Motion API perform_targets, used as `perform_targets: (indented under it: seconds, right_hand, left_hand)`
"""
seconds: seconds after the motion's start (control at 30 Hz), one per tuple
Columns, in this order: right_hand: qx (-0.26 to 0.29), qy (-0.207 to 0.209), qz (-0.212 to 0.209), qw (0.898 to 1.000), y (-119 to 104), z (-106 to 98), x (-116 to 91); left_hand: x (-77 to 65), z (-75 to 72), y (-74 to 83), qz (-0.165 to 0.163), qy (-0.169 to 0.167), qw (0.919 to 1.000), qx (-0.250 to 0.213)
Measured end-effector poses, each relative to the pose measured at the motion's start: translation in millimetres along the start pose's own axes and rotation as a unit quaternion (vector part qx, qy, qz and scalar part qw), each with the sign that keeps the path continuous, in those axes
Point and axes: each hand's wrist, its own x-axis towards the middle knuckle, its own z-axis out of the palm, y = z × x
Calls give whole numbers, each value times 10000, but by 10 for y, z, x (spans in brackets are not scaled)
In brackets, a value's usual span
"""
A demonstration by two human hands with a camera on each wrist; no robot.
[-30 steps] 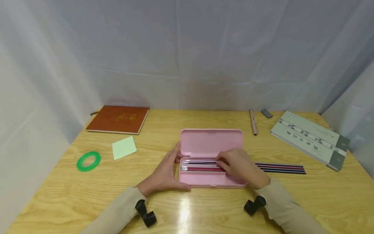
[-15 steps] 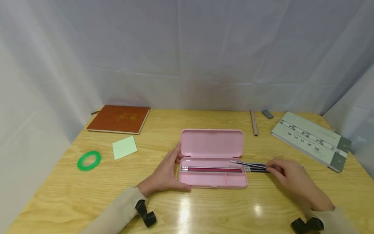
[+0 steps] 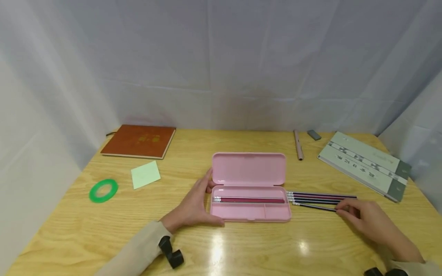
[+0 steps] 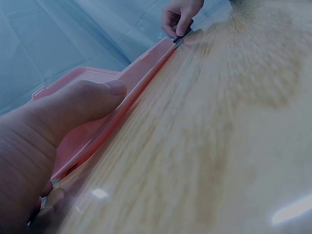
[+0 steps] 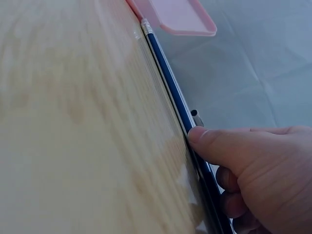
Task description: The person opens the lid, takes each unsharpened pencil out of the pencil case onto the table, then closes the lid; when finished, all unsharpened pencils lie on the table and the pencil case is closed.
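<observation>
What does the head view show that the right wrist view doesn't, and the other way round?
Only the head view: the left hand, a reddish-brown rectangular notebook, a green ring, a pale green square paper and a grey-green notebook.

Only the right wrist view: a close side look at the right hand, thumb on a dark blue pencil; no clear extra object.

Both: that hand and pencil, the open rectangular pink case and the yellowish wooden table.

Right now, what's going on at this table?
A person's right hand pinches a dark pencil on the near side of a row of pencils, just right of the open pink pencil case. Their left hand holds the case's left end. Reddish pencils lie in its back compartment.
</observation>
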Motion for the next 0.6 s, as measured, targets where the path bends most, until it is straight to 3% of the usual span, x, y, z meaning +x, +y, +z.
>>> perform_targets:
  seconds: [0.27, 0.47, 0.6]
  right_hand:
    - [154, 46, -27, 9999, -172, 118, 171]
    - [450, -435, 318, 9975, -382, 189, 402]
    - [409, -511, 193, 9977, -507, 269, 578]
  left_hand:
    - [1, 8, -5, 19, 14, 10000, 35]
    - [0, 9, -12, 35, 17, 10000, 27]
    - [5, 12, -12, 51, -2, 10000, 34]
